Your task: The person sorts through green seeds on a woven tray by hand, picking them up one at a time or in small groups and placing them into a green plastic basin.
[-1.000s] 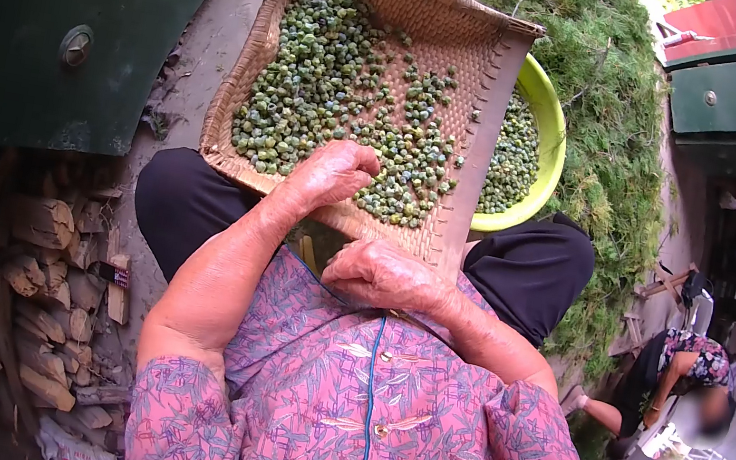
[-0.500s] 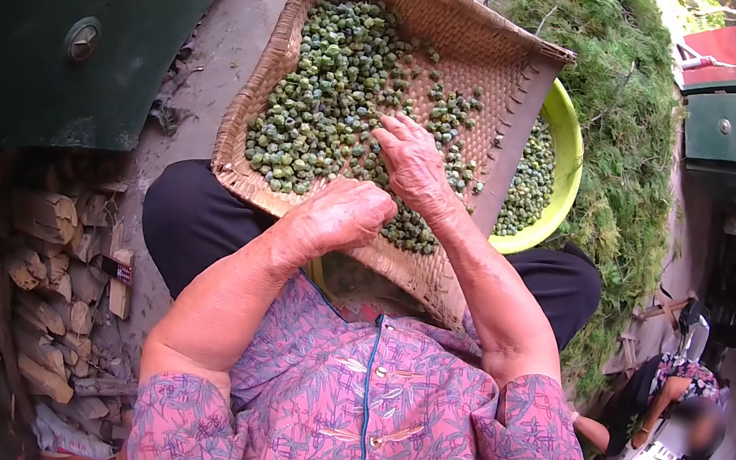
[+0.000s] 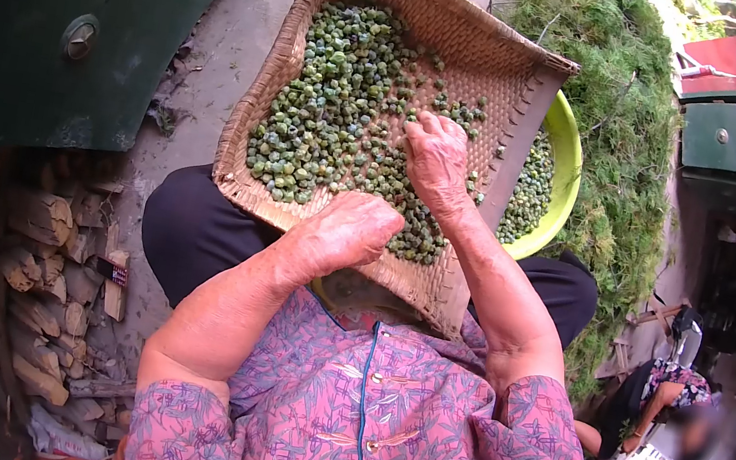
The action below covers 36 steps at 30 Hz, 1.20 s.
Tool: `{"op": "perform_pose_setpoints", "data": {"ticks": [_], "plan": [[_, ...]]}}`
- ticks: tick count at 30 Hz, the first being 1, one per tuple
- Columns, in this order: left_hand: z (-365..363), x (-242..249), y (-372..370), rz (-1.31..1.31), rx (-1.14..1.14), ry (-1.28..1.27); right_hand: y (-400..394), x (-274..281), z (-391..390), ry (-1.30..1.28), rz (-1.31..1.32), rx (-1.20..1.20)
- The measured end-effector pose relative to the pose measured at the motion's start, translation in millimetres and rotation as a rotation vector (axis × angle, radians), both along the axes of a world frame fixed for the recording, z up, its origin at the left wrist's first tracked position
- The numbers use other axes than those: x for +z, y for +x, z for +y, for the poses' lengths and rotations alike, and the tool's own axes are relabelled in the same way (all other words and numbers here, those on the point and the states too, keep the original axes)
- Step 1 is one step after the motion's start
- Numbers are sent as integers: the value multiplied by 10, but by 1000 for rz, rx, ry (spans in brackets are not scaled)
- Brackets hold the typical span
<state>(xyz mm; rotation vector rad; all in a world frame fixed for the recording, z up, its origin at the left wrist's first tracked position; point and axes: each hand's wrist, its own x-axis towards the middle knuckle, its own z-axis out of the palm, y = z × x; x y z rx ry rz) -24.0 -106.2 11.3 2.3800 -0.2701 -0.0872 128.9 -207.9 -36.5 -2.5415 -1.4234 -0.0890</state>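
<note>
A woven winnowing basket rests tilted across my lap, its flat edge over a yellow-green basin. Small round green fruits lie heaped along the basket's left side, with thinner patches toward the middle and right. My left hand is closed over the near rim; its fingertips are turned away, and any held thing is hidden. Above the scattered fruits, my right hand has its fingers bent together in a pinch; what is between them does not show. More of the fruits fill the basin.
Cut green conifer branches cover the ground at right. Split firewood is stacked at lower left, below a dark green panel. Another person bends over something pale at far right.
My right hand has moved a little to the right over the basket, its fingers more curled. My left hand has shifted slightly toward me and right. The view has shifted slightly.
</note>
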Motion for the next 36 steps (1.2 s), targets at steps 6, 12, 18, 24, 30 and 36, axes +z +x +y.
{"op": "perform_pose_setpoints", "data": {"ticks": [6,12,18,24,30,36], "plan": [[46,-10,-10,-55,6,13,165,-357,405,100,16,30],[58,32,-6,-63,22,2,42,-203,107,76,146,133],[6,15,-1,-21,20,69,-23,19,-360,2,181,190],[-1,-38,-24,-78,15,10,143,80,-426,89,206,53],[1,-29,-20,-22,-7,8,626,-201,-18,242,0,-123],[32,-68,-36,-109,33,-34,759,-287,130,43,-101,-5]]}}
